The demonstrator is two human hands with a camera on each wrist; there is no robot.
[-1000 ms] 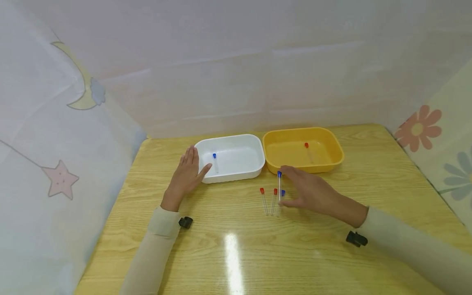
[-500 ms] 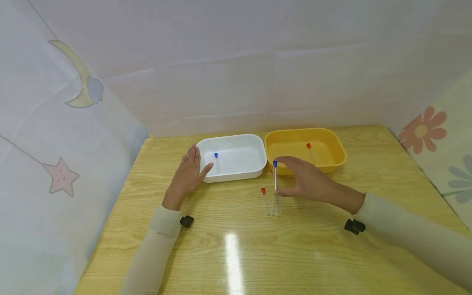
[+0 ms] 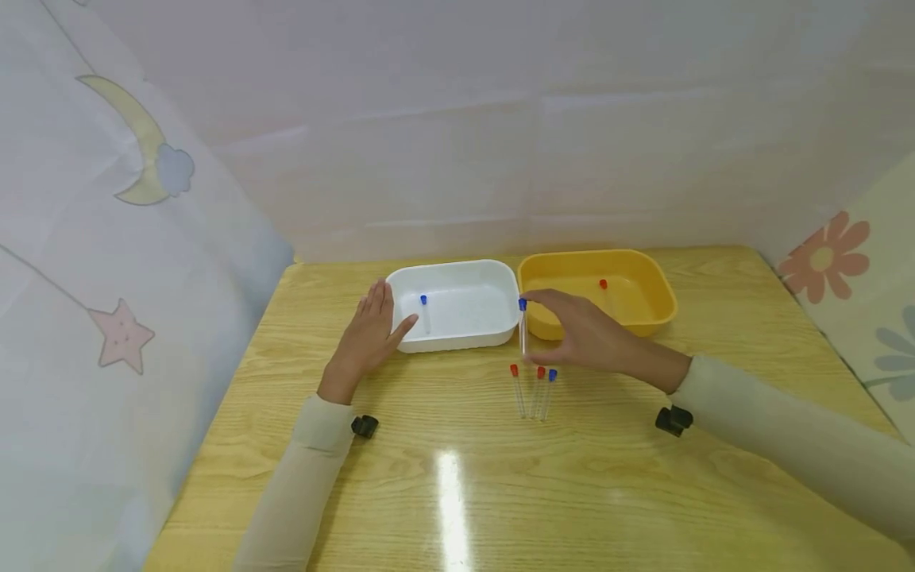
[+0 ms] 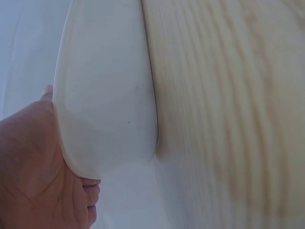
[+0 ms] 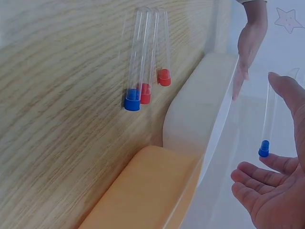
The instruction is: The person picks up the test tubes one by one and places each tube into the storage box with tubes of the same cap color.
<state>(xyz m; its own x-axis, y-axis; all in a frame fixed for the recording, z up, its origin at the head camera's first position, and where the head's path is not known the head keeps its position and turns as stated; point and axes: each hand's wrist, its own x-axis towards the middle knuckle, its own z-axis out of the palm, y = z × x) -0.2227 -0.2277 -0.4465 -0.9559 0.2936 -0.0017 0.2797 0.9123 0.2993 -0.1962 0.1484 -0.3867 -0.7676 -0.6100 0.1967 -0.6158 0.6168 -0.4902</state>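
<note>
My right hand (image 3: 589,334) pinches a clear test tube with a blue cap (image 3: 523,305) lengthwise, index finger at the cap and thumb at the other end. In the head view it hovers by the near corner where the white tub (image 3: 457,344) and the yellow tub (image 3: 646,327) meet. My left hand (image 3: 363,342) rests against the white tub's left end, its fingers straight and the thumb over the rim. Below the tubs lie two red-capped test tubes (image 5: 164,78) and another blue-capped test tube (image 5: 132,100).
One blue-capped tube (image 3: 424,300) lies inside the white tub. A red-capped tube (image 3: 604,284) lies in the yellow tub. Both tubs stand side by side on the wooden table (image 3: 400,477), near its back edge and a printed cloth wall (image 3: 429,159).
My right hand has lifted the blue-capped test tube off the group and carried it away from me and slightly left, toward the tubs. The left hand stays at the white tub.
</note>
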